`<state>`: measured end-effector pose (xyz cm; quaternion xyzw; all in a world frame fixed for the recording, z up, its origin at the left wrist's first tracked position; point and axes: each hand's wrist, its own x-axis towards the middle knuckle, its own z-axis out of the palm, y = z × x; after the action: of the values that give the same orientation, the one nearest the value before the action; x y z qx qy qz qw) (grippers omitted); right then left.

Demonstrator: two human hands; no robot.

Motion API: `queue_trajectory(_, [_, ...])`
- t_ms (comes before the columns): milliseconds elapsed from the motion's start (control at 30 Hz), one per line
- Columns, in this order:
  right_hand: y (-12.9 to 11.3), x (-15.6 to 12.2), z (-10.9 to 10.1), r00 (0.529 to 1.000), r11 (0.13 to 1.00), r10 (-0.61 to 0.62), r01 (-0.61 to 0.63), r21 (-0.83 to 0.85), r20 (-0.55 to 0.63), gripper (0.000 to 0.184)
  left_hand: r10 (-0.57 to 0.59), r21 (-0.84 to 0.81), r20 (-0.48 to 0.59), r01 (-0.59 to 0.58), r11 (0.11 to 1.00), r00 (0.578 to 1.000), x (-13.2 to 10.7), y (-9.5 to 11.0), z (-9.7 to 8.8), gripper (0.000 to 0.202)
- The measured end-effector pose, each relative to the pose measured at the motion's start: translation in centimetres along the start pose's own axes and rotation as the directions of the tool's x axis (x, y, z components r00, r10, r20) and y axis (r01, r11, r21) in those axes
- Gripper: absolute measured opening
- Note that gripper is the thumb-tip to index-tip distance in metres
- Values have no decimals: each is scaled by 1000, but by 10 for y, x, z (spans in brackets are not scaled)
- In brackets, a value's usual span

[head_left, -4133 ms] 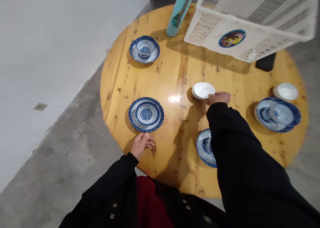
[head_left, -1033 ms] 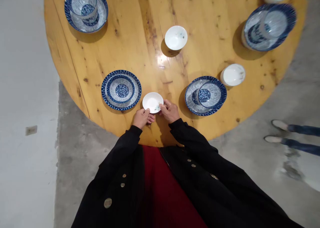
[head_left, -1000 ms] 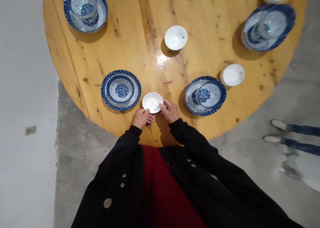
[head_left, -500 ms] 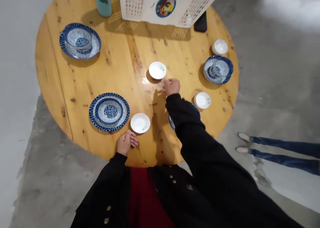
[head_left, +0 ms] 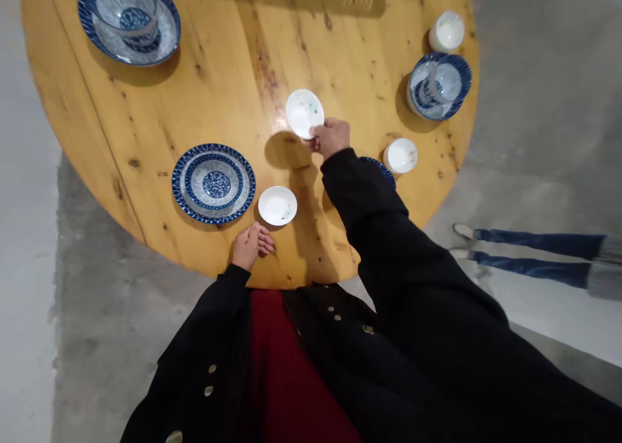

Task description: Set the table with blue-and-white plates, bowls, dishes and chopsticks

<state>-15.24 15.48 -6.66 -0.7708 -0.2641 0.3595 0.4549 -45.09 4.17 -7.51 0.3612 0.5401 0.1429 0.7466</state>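
My right hand [head_left: 331, 136] is stretched out over the round wooden table [head_left: 233, 80] and grips the near rim of a small white bowl [head_left: 304, 111], which is lifted and tilted above its shadow. My left hand [head_left: 250, 247] rests near the table's front edge with its fingers loosely curled and nothing in them, just below a small white saucer [head_left: 277, 205]. A blue patterned plate [head_left: 213, 183] lies to the left of that saucer. My right sleeve hides most of another blue plate [head_left: 381, 169].
A blue plate with a bowl on it [head_left: 129, 17] sits at the far left. At the right are a second blue bowl-and-plate set [head_left: 438, 85] and two small white dishes [head_left: 400, 155] [head_left: 447, 31]. Another person's legs [head_left: 529, 256] stand on the concrete floor at right.
Both hands let go of the white saucer near the front edge. My right hand reached out to the white bowl in the table's middle and lifted it. My left hand stayed by the edge.
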Motion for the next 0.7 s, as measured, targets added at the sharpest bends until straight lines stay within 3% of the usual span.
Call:
queue_trajectory(100, [-5,-87,-5,998,997,-64,65,-49,28,8,11,15,35,-12,1000,999,-12,2,-13,50])
queue_trajectory(200, [-3,-171,-4,984,985,-119,134,-111,136,16,68,8,76,-68,998,995,-30,8,-28,53])
queue_trajectory(300, [8,-228,13,972,988,-66,96,-122,226,24,189,43,140,-196,980,972,-49,16,-40,54])
queue_trajectory(400, [18,-253,37,960,995,-16,41,-87,279,31,333,204,113,-350,914,936,-61,23,-50,41])
queue_trajectory(500, [16,-259,57,956,985,-57,100,-138,286,32,393,355,4,-369,859,919,-68,27,-59,23])
queue_trajectory(600, [4,-257,68,934,964,-130,198,-177,334,30,395,366,-99,-335,868,914,-74,31,-68,17])
queue_trajectory(700, [-11,-253,77,889,971,-133,206,-124,438,30,374,287,-157,-320,903,914,-82,39,-77,20])
